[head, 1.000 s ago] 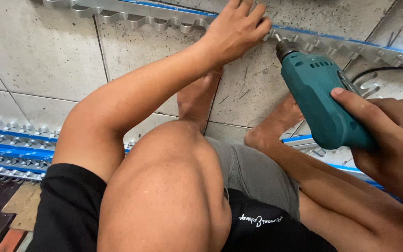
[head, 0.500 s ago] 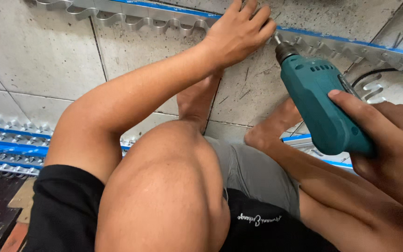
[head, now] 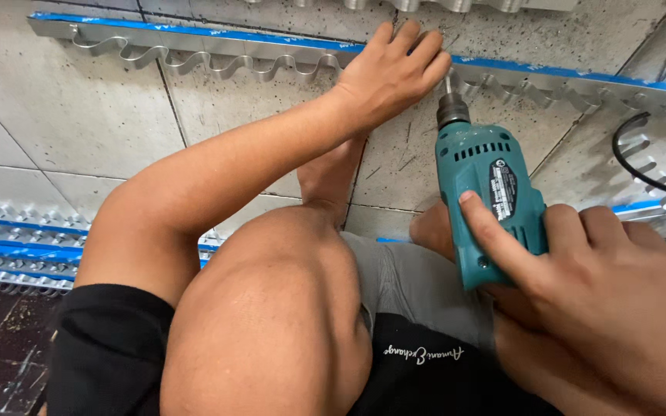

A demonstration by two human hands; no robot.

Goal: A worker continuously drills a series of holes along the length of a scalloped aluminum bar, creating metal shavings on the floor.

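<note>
My right hand point(head: 603, 300) grips a teal electric drill point(head: 487, 192), forefinger stretched along its body. The drill's bit points up at a long metal strip point(head: 217, 58) with a wavy cut edge and blue film, lying on the tiled floor. My left hand point(head: 391, 77) reaches across my raised knee and presses flat on that strip, fingers right beside the bit. I cannot see the bit's tip clearly.
More wavy metal strips with blue film point(head: 17, 243) lie stacked at the left. A black cable point(head: 634, 166) curls over strips at the right. My bare feet point(head: 333, 173) rest on the grey floor tiles point(head: 55, 123) below the strip.
The view has shifted, so the strip and left hand sit lower in frame. The drill has swung more upright, its bit closer to my left fingers.
</note>
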